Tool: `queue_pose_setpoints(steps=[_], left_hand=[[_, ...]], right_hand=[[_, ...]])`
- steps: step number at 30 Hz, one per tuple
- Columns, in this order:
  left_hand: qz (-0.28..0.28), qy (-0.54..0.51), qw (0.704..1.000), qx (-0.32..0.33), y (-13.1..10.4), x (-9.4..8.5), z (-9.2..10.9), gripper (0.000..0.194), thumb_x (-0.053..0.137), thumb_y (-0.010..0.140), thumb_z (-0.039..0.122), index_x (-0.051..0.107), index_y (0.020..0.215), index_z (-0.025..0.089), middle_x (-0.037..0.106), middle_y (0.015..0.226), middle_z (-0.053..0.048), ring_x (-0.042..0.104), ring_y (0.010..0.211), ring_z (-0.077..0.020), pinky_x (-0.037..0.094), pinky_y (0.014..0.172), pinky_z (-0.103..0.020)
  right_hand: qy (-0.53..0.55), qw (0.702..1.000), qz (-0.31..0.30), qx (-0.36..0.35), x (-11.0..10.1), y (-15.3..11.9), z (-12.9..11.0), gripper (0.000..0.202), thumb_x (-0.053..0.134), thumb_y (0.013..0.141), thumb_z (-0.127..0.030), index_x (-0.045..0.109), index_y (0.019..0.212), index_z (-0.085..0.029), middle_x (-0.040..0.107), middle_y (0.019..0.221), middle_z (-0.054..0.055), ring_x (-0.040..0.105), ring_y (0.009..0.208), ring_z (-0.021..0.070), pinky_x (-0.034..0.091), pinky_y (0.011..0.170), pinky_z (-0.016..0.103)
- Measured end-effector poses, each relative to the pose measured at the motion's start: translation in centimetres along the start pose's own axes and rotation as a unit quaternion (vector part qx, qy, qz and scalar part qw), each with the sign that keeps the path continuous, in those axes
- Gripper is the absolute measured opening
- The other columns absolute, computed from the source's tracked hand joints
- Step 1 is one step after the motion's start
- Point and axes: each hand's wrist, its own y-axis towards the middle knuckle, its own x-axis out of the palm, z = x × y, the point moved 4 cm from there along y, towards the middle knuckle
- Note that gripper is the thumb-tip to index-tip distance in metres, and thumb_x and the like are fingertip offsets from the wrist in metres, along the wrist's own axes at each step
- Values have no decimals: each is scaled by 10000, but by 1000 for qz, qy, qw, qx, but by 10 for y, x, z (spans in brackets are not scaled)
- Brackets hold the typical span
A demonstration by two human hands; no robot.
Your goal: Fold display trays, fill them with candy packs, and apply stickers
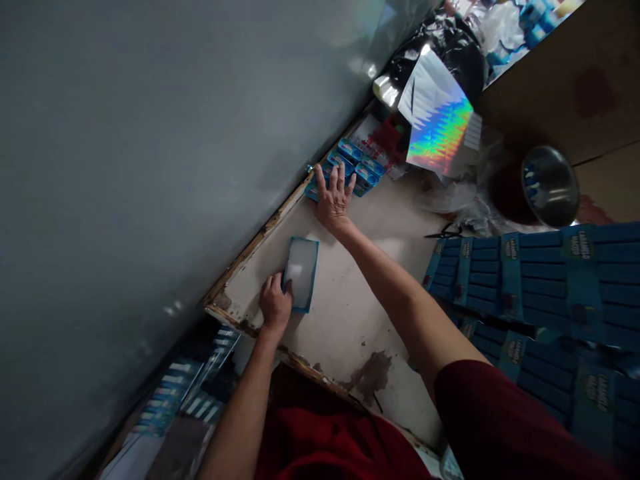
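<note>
A grey wall (150,167) fills the left side, with blue-and-white striped packs (160,397) below it at the lower left. The left hand (276,307) grips a shallow blue-edged box (303,263) by its left side, thumb at the rim; the box lies on the worn pale tabletop (350,293), its whitish inside facing up. Further right and deeper in, the right hand (335,200) reaches across with fingers spread, laid over a cluster of small blue packs (367,175) by the table's wall-side edge; it is not closed around any, and how firmly it presses I cannot tell. Beyond these sits a shiny rainbow-patterned sheet (435,113), in front of a black plastic bag (465,53). Black-handled scissors (445,233) lie near rows of blue boxes (535,267) at the right, below a tilted metal bowl (560,193).
</note>
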Motion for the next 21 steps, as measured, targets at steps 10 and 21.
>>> queue_pose_setpoints(steps=[10,21], left_hand=[[-14,-16,1000,-12,2,-2,4,369,598,1034,317,733,1317,124,759,1220,-210,714,1152,-371,555,990,-451],[-57,10,998,-21,9,-9,10,399,521,1020,221,772,1323,156,753,1116,-166,698,1026,-320,534,877,-395]], right_hand=[[41,998,-48,-19,9,59,29,888,520,1025,-622,326,1712,-95,440,1582,255,434,1484,462,322,1206,719],[268,944,-98,-167,-50,-122,-10,1101,879,710,-625,451,1667,-291,484,1515,157,486,1396,417,448,1175,589]])
